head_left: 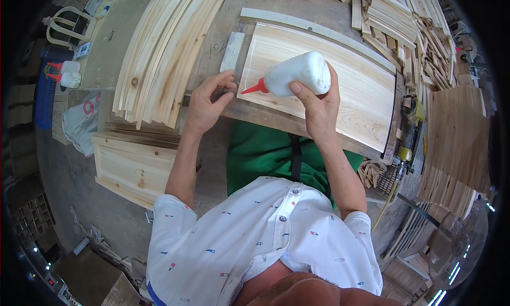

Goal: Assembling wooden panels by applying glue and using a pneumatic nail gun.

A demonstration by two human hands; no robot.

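Note:
My right hand [322,112] is wrapped round a white squeeze glue bottle [299,72], which it holds tilted, red nozzle pointing down to the left. The nozzle tip hovers by the near left corner of a pale wooden panel [345,93] lying on the workbench. A thin white line runs along the panel's left and far edges. Just left of that corner is my left hand [206,104], empty, its fingers bent and the thumb apart from them. Beyond its fingertips lies a short pale block [232,52]. A long pale strip [319,32] borders the panel's far side.
Long wooden slats [164,51] are stacked left of the panel, above framed wooden panels [135,170]. More red-tipped bottles [70,74] stand at far left. A yellow tool [415,108] sits by the bench's right end. Wood offcuts [393,24] pile up at far right.

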